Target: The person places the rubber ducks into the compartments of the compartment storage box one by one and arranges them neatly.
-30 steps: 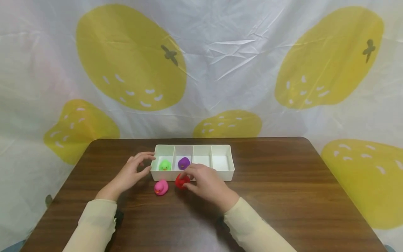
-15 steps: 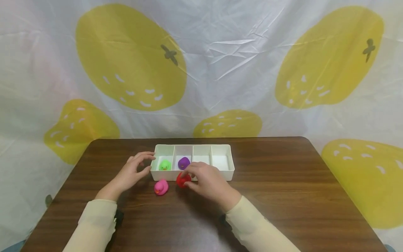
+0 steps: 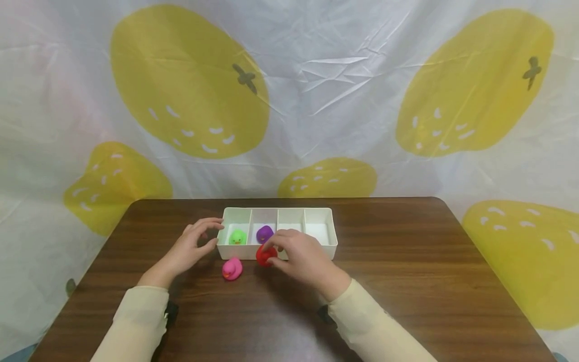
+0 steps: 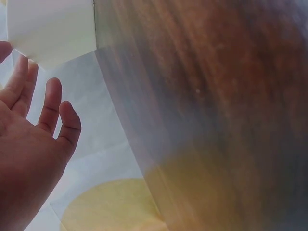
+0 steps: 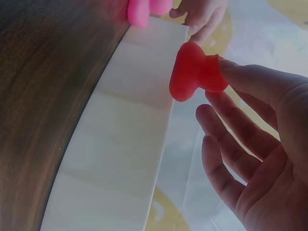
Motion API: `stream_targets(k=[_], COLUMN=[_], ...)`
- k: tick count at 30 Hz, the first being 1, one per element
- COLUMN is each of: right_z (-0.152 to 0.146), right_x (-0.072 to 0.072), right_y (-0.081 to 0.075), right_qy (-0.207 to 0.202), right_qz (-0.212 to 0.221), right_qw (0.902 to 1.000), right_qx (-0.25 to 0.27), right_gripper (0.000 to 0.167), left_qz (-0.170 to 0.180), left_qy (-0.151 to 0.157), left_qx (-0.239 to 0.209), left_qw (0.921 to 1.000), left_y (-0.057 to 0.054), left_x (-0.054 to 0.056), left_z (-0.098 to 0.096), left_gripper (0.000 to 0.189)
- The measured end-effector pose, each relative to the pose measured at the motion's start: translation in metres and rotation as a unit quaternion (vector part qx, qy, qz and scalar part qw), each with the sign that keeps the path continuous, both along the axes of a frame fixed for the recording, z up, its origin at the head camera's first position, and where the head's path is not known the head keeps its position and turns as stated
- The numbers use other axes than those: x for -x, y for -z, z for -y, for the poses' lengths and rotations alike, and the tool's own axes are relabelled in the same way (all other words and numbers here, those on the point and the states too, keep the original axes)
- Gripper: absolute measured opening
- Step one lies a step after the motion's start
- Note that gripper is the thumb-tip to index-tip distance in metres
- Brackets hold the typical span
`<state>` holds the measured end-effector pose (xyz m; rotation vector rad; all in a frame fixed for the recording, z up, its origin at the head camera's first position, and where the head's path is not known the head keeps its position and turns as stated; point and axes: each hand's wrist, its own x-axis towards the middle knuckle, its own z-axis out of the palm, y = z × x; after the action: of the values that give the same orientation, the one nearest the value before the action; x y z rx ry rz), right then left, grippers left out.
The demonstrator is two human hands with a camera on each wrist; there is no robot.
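My right hand (image 3: pixel 304 259) pinches a red rubber duck (image 3: pixel 266 256) between thumb and fingertips, off the table, before the front wall of a white divided box (image 3: pixel 298 251). The right wrist view shows the red duck (image 5: pixel 190 72) near the level of the box rim. A green rubber duck (image 3: pixel 237 237) sits in the leftmost compartment, and a purple rubber duck (image 3: pixel 264 234) in the second. On the table before the box's left end lies a pink rubber duck (image 3: pixel 232 269). Fingertips of my left hand (image 3: pixel 192 246) touch the left end of the box.
A dark wooden table (image 3: pixel 407 281) holds the box near its back. Behind it hangs a white cloth (image 3: pixel 330 110) printed with yellow fruit shapes. The right part of the third compartment and the fourth show bare floors.
The right hand has moved slightly up and to the right, and the red duck has risen with it towards the box. My left hand and the other ducks stay in place.
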<state>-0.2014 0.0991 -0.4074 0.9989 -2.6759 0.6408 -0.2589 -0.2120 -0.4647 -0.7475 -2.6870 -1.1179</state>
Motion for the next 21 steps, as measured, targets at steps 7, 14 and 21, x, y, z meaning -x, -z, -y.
stream_targets(k=[7, 14, 21], right_z=[-0.003, -0.007, -0.011], right_x=[-0.001, 0.002, 0.005], right_y=[-0.001, -0.001, -0.003], right_qy=[0.004, 0.007, 0.012], right_qz=[-0.007, -0.027, -0.029], right_qw=[1.0000, 0.9996, 0.9995], right_qx=[-0.001, 0.002, 0.009], right_gripper=[0.018, 0.017, 0.015], left_qz=[-0.004, 0.001, -0.007], left_qy=[-0.001, 0.002, 0.001], left_qx=[-0.004, -0.004, -0.004], left_qw=[1.0000, 1.0000, 1.0000], left_y=[0.001, 0.001, 0.000], left_x=[0.000, 0.000, 0.000], left_z=[0.000, -0.001, -0.001], left_gripper=[0.033, 0.033, 0.033])
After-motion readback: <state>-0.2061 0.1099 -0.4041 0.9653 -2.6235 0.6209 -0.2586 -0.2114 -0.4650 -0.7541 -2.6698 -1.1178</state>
